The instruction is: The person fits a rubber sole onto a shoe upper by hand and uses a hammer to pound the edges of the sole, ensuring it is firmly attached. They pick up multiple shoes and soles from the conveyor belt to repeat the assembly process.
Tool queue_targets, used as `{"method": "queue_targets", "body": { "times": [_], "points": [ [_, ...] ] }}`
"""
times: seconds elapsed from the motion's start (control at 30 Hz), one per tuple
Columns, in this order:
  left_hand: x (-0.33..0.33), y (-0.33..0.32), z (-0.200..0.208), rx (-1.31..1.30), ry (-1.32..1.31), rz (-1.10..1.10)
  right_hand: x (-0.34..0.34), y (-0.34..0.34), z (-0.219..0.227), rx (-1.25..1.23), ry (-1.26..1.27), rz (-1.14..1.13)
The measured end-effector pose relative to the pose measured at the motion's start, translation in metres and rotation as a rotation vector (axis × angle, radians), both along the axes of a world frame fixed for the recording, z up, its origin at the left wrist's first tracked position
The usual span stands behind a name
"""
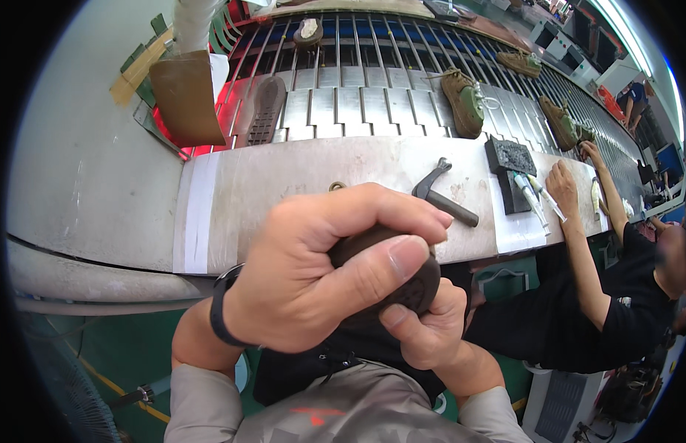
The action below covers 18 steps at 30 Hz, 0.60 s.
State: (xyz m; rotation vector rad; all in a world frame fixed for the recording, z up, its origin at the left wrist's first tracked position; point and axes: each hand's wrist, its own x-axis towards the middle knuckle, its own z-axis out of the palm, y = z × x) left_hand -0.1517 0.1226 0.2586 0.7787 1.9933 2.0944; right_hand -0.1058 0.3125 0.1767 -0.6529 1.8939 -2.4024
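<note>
Left hand: the left hand (313, 269) is closed over the top of a dark shoe sole (402, 277), thumb pressed flat along its upper edge, fingers curled round the far side; a black wristband (219, 310) sits on the wrist.
Right hand: the right hand (424, 328) grips the same sole from below, thumb up against its underside, fingers wrapped beneath.
Held item: the dark shoe sole, textured tread partly showing at its right end, held between both hands in front of the chest, above the near edge of the metal workbench (284, 184); most of it is covered by the hands, so its full shape cannot be made out.
Bench items: a hammer (439, 192) with a dark handle lies on the bench just beyond the hands; to its right, a black textured block (509, 156), and beside that white tubes (533, 201) on a white sheet.
Conveyor: a slatted belt (357, 96) runs behind the bench, carrying a dark sole (265, 111) tread up at left and olive-green shoes (462, 102) further right.
Co-worker: a person in black (623, 295) sits at right, one hand (562, 186) resting on the bench near the tubes.
</note>
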Motion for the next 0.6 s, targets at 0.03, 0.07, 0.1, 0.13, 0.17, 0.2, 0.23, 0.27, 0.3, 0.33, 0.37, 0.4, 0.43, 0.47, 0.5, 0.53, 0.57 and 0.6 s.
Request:
{"method": "queue_targets", "body": {
  "times": [0.03,0.07,0.1,0.13,0.17,0.2,0.23,0.27,0.3,0.33,0.37,0.4,0.43,0.47,0.5,0.53,0.57,0.6],
  "points": [
    [0.001,0.001,0.002,0.026,-0.009,0.039,0.0,0.002,-0.002,0.068,0.041,0.032],
    [0.003,0.002,0.005,0.048,-0.02,0.079,0.001,0.001,0.0,0.064,0.03,0.031],
    [-0.004,0.002,0.009,0.041,-0.047,0.108,-0.003,-0.001,0.004,0.066,-0.024,0.008],
    [-0.015,-0.001,0.012,0.014,-0.058,0.098,-0.007,-0.002,0.007,0.068,-0.077,-0.015],
    [-0.029,0.0,0.011,-0.022,-0.053,0.081,-0.017,0.003,0.007,0.072,-0.1,0.004],
    [-0.044,-0.002,0.01,-0.093,-0.116,0.033,-0.031,0.007,0.006,0.065,-0.166,0.053],
    [-0.063,-0.001,0.0,-0.028,-0.088,0.005,-0.044,0.008,0.006,-0.039,-0.219,0.103],
    [-0.08,-0.003,-0.003,0.056,-0.134,-0.088,-0.055,0.009,0.007,-0.145,-0.268,0.156],
    [-0.095,-0.002,-0.014,0.18,-0.174,-0.128,-0.066,0.012,0.005,-0.168,-0.287,0.16],
    [-0.104,0.002,-0.022,0.306,-0.216,-0.172,-0.075,0.017,0.004,-0.19,-0.307,0.159],
    [-0.108,0.005,-0.028,0.314,-0.225,-0.171,-0.085,0.02,-0.001,-0.244,-0.307,0.191],
    [-0.111,0.008,-0.033,0.366,-0.235,-0.173,-0.094,0.026,-0.004,-0.289,-0.324,0.247],
    [-0.112,0.011,-0.036,0.418,-0.243,-0.174,-0.1,0.029,-0.006,-0.327,-0.324,0.272],
    [-0.113,0.012,-0.039,0.429,-0.247,-0.176,-0.104,0.031,-0.008,-0.364,-0.322,0.296],
    [-0.113,0.013,-0.04,0.421,-0.229,-0.158,-0.105,0.031,-0.009,-0.354,-0.326,0.292],
    [-0.114,0.014,-0.041,0.413,-0.211,-0.14,-0.106,0.031,-0.009,-0.365,-0.323,0.288],
    [-0.112,0.013,-0.038,0.399,-0.208,-0.125,-0.108,0.03,-0.009,-0.379,-0.318,0.291],
    [-0.111,0.014,-0.039,0.405,-0.204,-0.122,-0.108,0.03,-0.01,-0.372,-0.317,0.294]
  ]
}}
